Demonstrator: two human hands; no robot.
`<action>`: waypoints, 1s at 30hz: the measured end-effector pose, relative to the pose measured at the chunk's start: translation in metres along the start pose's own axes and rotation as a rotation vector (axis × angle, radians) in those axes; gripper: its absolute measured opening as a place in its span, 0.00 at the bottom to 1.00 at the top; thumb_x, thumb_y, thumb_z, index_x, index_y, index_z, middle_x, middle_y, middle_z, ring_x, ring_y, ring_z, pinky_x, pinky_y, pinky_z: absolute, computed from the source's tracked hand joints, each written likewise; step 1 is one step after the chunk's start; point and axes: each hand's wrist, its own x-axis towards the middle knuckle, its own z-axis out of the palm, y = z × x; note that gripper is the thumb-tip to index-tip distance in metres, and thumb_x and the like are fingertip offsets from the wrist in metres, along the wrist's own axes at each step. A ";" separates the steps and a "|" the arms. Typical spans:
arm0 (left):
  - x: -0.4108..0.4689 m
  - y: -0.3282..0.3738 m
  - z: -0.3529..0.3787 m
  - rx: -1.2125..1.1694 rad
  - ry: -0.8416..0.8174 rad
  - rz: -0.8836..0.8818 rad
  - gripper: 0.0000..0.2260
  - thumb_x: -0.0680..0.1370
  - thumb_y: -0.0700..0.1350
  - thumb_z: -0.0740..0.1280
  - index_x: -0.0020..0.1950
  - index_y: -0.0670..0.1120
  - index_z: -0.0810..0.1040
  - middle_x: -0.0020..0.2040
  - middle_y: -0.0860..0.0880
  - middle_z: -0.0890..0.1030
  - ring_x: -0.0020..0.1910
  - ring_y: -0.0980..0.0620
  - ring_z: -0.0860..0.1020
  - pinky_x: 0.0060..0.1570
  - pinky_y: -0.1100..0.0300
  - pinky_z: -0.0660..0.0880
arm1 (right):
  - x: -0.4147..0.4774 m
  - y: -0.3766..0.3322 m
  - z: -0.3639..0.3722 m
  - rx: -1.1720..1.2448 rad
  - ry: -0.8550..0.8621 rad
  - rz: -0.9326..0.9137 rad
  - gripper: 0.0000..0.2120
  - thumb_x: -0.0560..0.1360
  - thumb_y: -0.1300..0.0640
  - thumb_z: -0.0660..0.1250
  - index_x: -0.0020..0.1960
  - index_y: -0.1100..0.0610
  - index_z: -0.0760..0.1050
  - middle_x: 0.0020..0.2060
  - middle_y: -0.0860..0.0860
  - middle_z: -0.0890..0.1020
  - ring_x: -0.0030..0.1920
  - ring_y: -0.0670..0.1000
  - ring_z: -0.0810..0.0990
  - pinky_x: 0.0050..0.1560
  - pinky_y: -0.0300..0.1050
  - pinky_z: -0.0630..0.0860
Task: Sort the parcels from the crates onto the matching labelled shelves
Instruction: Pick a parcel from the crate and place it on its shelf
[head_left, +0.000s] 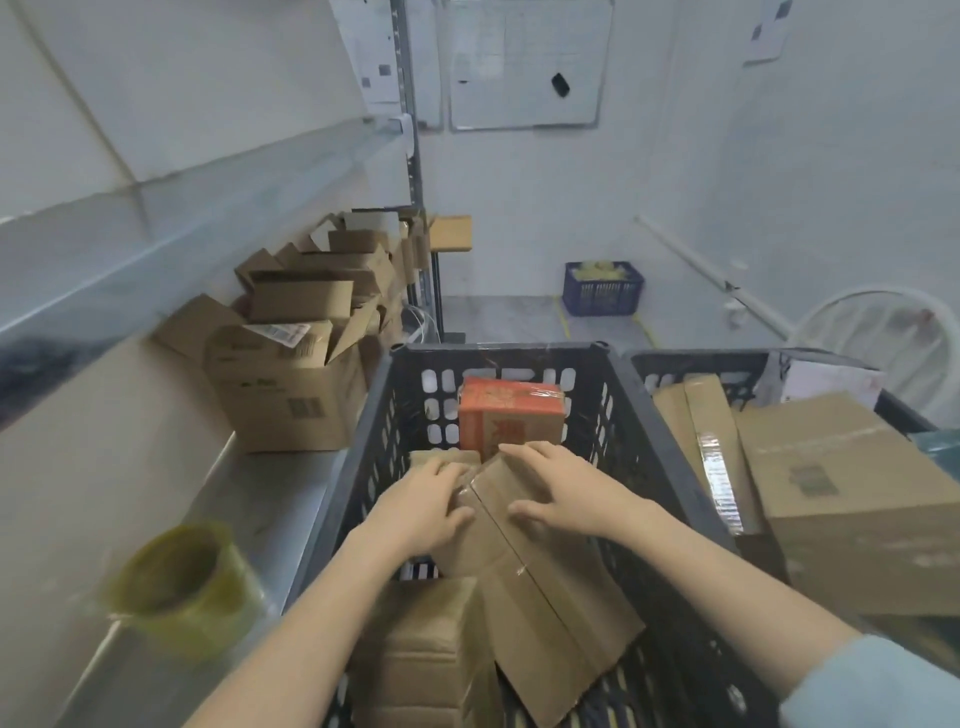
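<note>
A dark plastic crate (613, 395) stands in front of me with several parcels inside. Both hands reach into it and grip a long brown cardboard parcel (540, 597) that lies tilted. My left hand (421, 499) holds its upper left corner and my right hand (561, 493) lies over its upper right side, thumb against the top face. An orange box (506, 421) stands behind the hands at the crate's far wall. Another brown parcel (421, 654) lies at the crate's near left.
A second dark crate (691, 364) at the right holds large cardboard boxes (852, 499). The grey shelf (156, 519) at the left carries several open cartons (296, 384) and a yellowish tape roll (182, 582). A blue crate (602, 288) sits on the far floor.
</note>
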 end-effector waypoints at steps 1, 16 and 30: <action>-0.001 -0.002 0.002 0.002 -0.029 -0.036 0.26 0.80 0.55 0.62 0.77 0.51 0.60 0.75 0.48 0.64 0.70 0.45 0.68 0.67 0.50 0.69 | 0.002 0.001 0.003 0.015 -0.009 0.010 0.36 0.76 0.41 0.65 0.77 0.43 0.51 0.74 0.50 0.61 0.72 0.53 0.63 0.69 0.53 0.66; -0.006 -0.001 -0.004 -0.373 0.220 -0.209 0.21 0.79 0.58 0.63 0.70 0.51 0.72 0.63 0.50 0.76 0.61 0.52 0.75 0.63 0.55 0.71 | 0.001 0.015 0.000 0.126 0.198 0.100 0.32 0.71 0.41 0.70 0.68 0.36 0.55 0.55 0.52 0.76 0.56 0.59 0.77 0.57 0.55 0.75; -0.021 0.020 -0.053 -0.886 0.993 -0.107 0.04 0.80 0.50 0.66 0.54 0.53 0.77 0.50 0.56 0.81 0.47 0.67 0.76 0.44 0.78 0.67 | -0.009 -0.026 -0.032 0.359 0.832 -0.092 0.18 0.78 0.40 0.60 0.67 0.40 0.68 0.49 0.42 0.73 0.45 0.38 0.71 0.48 0.33 0.70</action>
